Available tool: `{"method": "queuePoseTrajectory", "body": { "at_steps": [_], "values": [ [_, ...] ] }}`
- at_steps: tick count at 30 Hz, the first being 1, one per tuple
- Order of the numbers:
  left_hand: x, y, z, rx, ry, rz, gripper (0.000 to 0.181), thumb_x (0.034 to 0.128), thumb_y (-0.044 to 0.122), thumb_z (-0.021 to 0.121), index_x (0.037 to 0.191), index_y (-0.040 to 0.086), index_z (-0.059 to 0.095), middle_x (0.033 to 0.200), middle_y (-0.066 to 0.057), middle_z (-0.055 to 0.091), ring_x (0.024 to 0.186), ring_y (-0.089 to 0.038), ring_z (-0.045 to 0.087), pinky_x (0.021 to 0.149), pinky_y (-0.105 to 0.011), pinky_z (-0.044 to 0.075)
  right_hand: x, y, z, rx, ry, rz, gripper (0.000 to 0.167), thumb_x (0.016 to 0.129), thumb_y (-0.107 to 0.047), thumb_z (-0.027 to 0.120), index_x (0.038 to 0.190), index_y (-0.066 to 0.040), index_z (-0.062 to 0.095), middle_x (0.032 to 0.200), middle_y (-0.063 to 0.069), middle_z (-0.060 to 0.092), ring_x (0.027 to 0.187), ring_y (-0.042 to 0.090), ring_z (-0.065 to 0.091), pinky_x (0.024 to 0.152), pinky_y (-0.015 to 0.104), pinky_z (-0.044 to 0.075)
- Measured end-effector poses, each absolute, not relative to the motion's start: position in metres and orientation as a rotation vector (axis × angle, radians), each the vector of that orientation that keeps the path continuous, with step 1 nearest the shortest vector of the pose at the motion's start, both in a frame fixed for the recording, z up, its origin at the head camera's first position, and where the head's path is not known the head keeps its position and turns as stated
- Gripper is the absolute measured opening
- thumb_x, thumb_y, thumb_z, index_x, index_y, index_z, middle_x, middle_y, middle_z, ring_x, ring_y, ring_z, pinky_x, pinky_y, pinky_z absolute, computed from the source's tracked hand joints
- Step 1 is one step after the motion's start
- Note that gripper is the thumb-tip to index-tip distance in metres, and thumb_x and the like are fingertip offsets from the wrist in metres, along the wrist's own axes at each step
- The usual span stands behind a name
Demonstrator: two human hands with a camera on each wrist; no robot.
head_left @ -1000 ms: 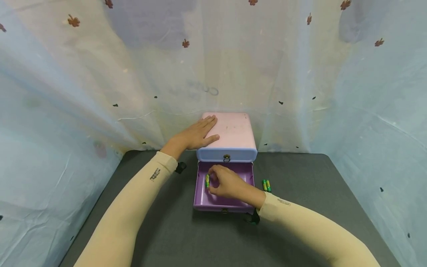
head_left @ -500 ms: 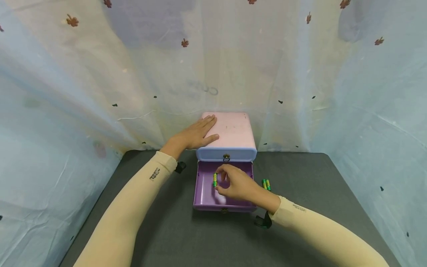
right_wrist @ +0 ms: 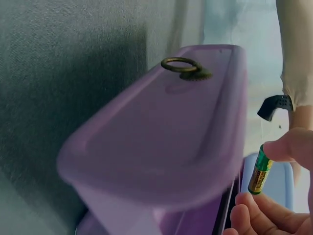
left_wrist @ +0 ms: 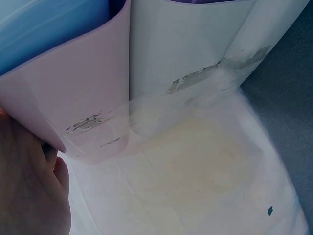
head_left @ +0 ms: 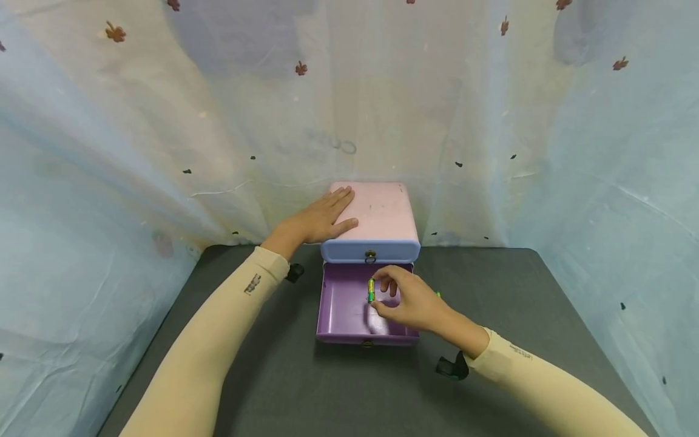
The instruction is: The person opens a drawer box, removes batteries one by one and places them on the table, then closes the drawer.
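Note:
My left hand (head_left: 319, 221) lies with straight fingers on the pink top (head_left: 382, 206) of a small drawer box. Its blue upper drawer (head_left: 349, 251) is closed, and the purple lower drawer (head_left: 341, 309) is pulled out. Over that purple drawer, my right hand (head_left: 412, 300) pinches a green and yellow battery (head_left: 371, 291) by its ends, between thumb and fingertips. The right wrist view shows the same battery (right_wrist: 260, 171) near the purple drawer front (right_wrist: 161, 127). In the left wrist view, part of the left hand (left_wrist: 34, 181) sits against the pink casing (left_wrist: 73, 93).
A green battery end (head_left: 438, 294) peeks out behind the right hand, on the dark grey table (head_left: 491, 285). Brass ring pulls (right_wrist: 181, 64) hang on the drawer fronts. A pale patterned curtain (head_left: 382, 109) surrounds the table at the back and sides.
My right hand has carried the battery rightward over the purple drawer, from its left side to its middle. It now mostly hides the two batteries on the table. My left hand has stayed put.

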State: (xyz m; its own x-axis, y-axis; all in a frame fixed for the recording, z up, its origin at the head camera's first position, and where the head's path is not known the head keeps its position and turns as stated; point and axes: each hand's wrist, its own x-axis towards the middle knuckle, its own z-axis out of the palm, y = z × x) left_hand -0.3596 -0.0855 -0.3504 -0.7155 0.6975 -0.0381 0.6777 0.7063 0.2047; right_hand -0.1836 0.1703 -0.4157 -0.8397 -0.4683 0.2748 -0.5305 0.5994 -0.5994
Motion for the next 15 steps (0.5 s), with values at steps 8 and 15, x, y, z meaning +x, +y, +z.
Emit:
{"method": "queuePoseTrajectory", "body": {
  "at_steps": [8,15],
  "values": [
    [-0.357,-0.086,-0.347,1.122,2.789,0.269,0.086,0.1136,0.061,0.032,0.173,0.009,-0.002,0.181,-0.007,-0.006,0.167,-0.022,-0.006,0.135,-0.038,-0.003,-0.178,0.199,-0.415,0.818,-2.689,1.078,0.041,0.092,-0.018,0.086,0.127,-0.008,0.067,0.101,0.000,0.065,0.086,0.020,0.062,0.072,0.032,0.055],
    [-0.359,-0.087,-0.349,1.133,2.787,0.259,0.086,0.1131,0.062,0.030,0.173,0.009,-0.002,0.181,-0.008,-0.007,0.167,-0.021,-0.007,0.135,-0.037,-0.003,-0.170,0.219,-0.412,0.732,-2.707,1.071,0.043,0.091,-0.016,0.087,0.127,-0.007,0.066,0.102,0.003,0.067,0.088,0.015,0.061,0.074,0.030,0.055]
  ]
}}
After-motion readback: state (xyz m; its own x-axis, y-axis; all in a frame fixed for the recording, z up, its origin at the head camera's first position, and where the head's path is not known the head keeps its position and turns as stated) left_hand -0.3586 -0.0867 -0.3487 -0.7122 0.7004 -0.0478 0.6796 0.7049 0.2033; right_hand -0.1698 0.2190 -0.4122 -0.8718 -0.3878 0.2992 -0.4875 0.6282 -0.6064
